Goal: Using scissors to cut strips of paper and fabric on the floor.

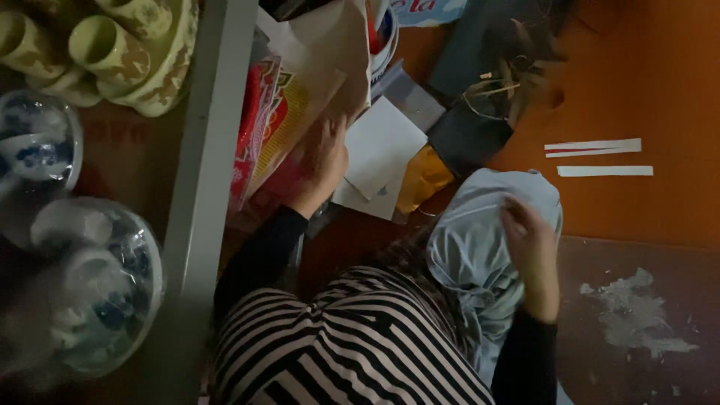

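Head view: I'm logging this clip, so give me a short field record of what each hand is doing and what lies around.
left hand: rests on a red and yellow printed bag
right hand: grips a pale blue plastic bag
near left hand: white paper sheets
floor: orange, with white strips
shelf at left: green cups, blue-and-white dishes in clear wrap
clothing: striped garment

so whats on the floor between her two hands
In the head view, white paper sheets and a yellow bag lie between the left hand and the right hand.
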